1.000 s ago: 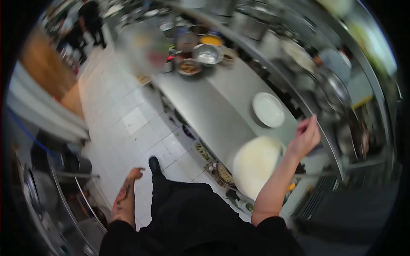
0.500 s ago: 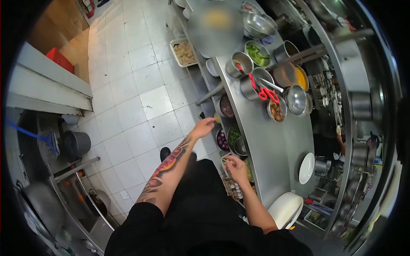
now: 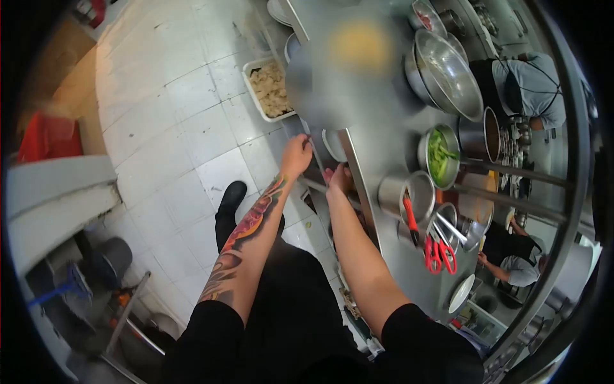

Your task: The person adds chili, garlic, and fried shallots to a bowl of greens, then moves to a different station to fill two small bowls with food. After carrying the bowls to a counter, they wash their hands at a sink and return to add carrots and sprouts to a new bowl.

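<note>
My left hand [image 3: 297, 153], on the tattooed arm, is near the edge of the steel counter with its fingers curled; what it holds, if anything, is hidden. To its right my right hand [image 3: 338, 178] is at the counter's front edge, palm partly up, its fingertips hard to make out. A white container [image 3: 334, 145] lies just above my right hand, partly under the counter edge. Beyond my left hand, a white tub [image 3: 272, 118] holds pale pieces of food.
The steel counter [image 3: 377, 137] carries a bowl of green vegetables [image 3: 441, 157], large metal bowls [image 3: 451, 77], pots, red-handled scissors [image 3: 440, 255] and a white plate [image 3: 462, 294]. Two people [image 3: 534, 86] are beyond the rack at right. A grey bucket [image 3: 115, 259] stands lower left.
The view has shifted along the counter toward the white tub. Both hands have moved farther along the counter edge, and my right arm is stretched out more. Two people have come into clearer view.
</note>
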Demonstrator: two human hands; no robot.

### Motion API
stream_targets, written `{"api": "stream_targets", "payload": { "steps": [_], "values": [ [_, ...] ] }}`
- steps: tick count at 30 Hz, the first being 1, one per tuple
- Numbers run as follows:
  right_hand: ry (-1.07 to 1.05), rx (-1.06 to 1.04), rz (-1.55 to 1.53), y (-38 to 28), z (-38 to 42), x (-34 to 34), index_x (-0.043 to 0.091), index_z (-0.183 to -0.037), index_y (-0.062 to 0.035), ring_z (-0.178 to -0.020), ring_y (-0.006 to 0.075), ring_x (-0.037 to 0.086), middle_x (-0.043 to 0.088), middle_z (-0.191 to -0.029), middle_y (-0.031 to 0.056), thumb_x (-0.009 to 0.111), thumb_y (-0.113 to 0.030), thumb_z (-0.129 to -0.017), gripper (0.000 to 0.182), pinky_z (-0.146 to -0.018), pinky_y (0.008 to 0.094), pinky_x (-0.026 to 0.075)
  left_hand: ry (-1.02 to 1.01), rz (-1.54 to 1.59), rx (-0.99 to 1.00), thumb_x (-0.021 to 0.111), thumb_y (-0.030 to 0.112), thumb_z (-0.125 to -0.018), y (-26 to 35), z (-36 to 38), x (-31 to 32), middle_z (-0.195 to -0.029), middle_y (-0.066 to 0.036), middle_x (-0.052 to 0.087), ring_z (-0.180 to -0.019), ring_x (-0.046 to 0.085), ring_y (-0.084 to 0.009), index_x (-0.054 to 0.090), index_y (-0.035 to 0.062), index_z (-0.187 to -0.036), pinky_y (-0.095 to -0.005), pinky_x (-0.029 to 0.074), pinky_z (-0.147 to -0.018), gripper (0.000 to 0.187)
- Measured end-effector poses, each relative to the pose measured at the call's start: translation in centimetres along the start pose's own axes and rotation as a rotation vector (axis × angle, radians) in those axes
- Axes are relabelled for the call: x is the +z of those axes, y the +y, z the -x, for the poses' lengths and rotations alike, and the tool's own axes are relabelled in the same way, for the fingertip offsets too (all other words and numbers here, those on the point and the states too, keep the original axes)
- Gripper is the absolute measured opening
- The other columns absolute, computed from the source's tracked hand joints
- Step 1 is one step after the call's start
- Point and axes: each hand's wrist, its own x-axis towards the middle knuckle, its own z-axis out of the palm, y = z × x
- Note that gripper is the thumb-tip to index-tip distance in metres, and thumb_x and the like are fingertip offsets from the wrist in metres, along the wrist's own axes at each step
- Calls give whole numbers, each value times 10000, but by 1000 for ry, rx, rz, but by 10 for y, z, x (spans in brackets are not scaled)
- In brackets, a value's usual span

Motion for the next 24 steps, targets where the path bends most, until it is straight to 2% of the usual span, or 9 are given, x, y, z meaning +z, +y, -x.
{"api": "stream_targets", "payload": {
  "steps": [2,6,8,9,14,16,20,21,24],
  "values": [
    [168,-12,-124,3,-17,21,526,-1145,13,-809,225,620,558,-935,112,580,-211,-950,302,-671,358,591,181,-32,84,580,165,-894,-18,-60,16,-928,-213,677,-863,666,-355,626,-9,-1098,-409,524,-765,273],
    [255,-55,-230,37,-81,27,584,-1047,-12,-719,196,592,567,-856,95,636,-197,-911,236,-620,310,574,188,68,16,642,221,-854,-17,-121,35,-865,-195,661,-858,644,-398,580,-14,-1017,-468,503,-754,293],
    [404,110,-117,50,-106,22,605,-992,-32,-660,178,573,569,-793,70,657,-151,-881,170,-574,304,549,105,-54,-111,658,238,-836,-14,-137,39,-864,-225,657,-830,644,-425,517,-3,-1020,-487,500,-751,334],
    [418,105,-124,94,-153,-1,605,-935,-37,-617,178,580,587,-768,82,614,-110,-893,85,-510,313,515,124,-120,35,653,234,-835,-48,-147,60,-870,-247,656,-814,641,-450,488,-11,-1041,-501,498,-748,360],
    [452,199,-201,85,-127,-13,592,-975,-29,-642,183,584,592,-814,91,596,-121,-909,113,-529,316,520,82,153,65,634,202,-834,-94,-158,87,-903,-298,645,-883,618,-494,462,-25,-1031,-525,481,-775,346],
    [457,207,-224,82,-121,-13,587,-991,-26,-652,186,586,594,-832,94,589,-125,-915,125,-536,317,522,166,276,11,624,193,-840,-102,-156,94,-900,-302,644,-878,613,-502,443,-36,-1031,-520,480,-771,349],
    [451,219,-272,76,-103,-18,576,-1023,-20,-672,190,589,598,-869,101,575,-133,-928,148,-551,320,527,133,537,-110,619,214,-853,-111,-153,97,-985,-276,641,-916,621,-462,442,-45,-1068,-476,484,-776,381],
    [447,219,-286,75,-101,-21,573,-1031,-18,-677,191,590,599,-878,103,572,-136,-931,154,-555,320,528,124,535,-108,619,214,-853,-112,-152,93,-985,-276,641,-916,621,-462,442,-45,-1068,-476,484,-776,381],
    [425,206,-341,73,-90,-24,565,-1055,-13,-692,195,592,602,-906,108,561,-142,-941,172,-566,322,531,-29,-7,204,580,291,-885,-86,-143,63,-1155,-261,588,-1086,561,-413,433,-45,-1218,-452,435,-908,496]
  ]
}}
